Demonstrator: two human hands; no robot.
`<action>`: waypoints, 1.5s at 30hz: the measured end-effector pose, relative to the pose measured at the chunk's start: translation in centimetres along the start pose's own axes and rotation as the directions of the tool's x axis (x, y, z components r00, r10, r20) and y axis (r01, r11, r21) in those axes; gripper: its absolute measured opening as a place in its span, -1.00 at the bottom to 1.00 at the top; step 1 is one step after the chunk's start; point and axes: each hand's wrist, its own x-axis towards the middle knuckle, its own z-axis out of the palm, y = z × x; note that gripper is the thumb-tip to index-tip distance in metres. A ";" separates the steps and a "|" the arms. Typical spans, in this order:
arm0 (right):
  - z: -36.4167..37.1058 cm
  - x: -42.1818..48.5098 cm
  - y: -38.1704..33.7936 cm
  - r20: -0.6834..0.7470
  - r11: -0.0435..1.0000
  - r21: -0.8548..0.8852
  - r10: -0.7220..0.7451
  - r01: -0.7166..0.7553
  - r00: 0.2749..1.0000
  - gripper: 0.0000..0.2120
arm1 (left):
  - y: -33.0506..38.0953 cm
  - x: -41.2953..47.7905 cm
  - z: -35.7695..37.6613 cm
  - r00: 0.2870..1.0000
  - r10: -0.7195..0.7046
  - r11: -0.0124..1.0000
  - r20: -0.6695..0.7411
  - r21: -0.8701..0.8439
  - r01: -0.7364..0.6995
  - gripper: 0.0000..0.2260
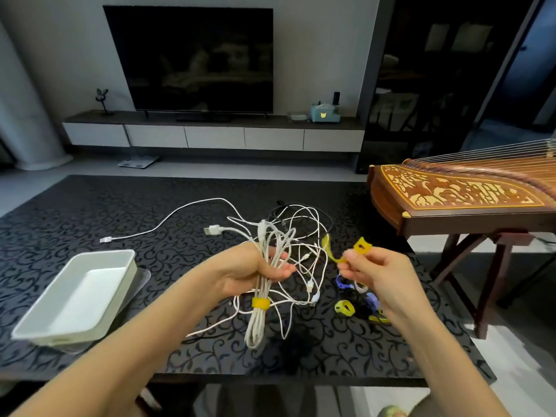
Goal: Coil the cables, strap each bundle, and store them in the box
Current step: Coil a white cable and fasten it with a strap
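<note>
**Both hands busy above the cable table**

Nearest the camera, the left hand (pixel 255 269) has its fingers curled round a coiled white bundle (pixel 258 323) and grips it near the top. A yellow band (pixel 260 303) wraps the coil just below the hand, and the lower loops hang toward the table's (pixel 90 212) near edge. The right hand (pixel 382 275) pinches a loose yellow strap (pixel 361 246) between thumb and fingertips, beside the bundle but apart from it. Spare straps (pixel 344 308), yellow and purple, lie beneath that hand. Loose cables (pixel 304 224), white and black, tangle at the table's middle. The white box (pixel 81 296) sits open near the left edge. A wooden zither (pixel 451 197) stands off the far right corner.
</note>
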 end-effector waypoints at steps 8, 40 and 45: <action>-0.4 -0.2 5.6 -0.003 0.924 -0.380 0.039 -0.037 0.999 -0.82 | -1.9 2.0 -2.7 0.997 -0.038 0.363 -0.072 0.928 0.080 -0.90; 2.8 -3.7 8.6 0.095 0.992 0.053 -0.119 0.114 0.988 -0.93 | -2.5 2.3 1.6 0.946 -0.157 0.955 -0.282 0.200 0.218 -0.85; 2.2 -4.0 7.6 0.108 0.998 0.010 -0.068 0.068 0.992 -0.87 | -3.4 2.2 2.3 0.915 0.190 0.906 -0.355 0.423 -0.024 -0.80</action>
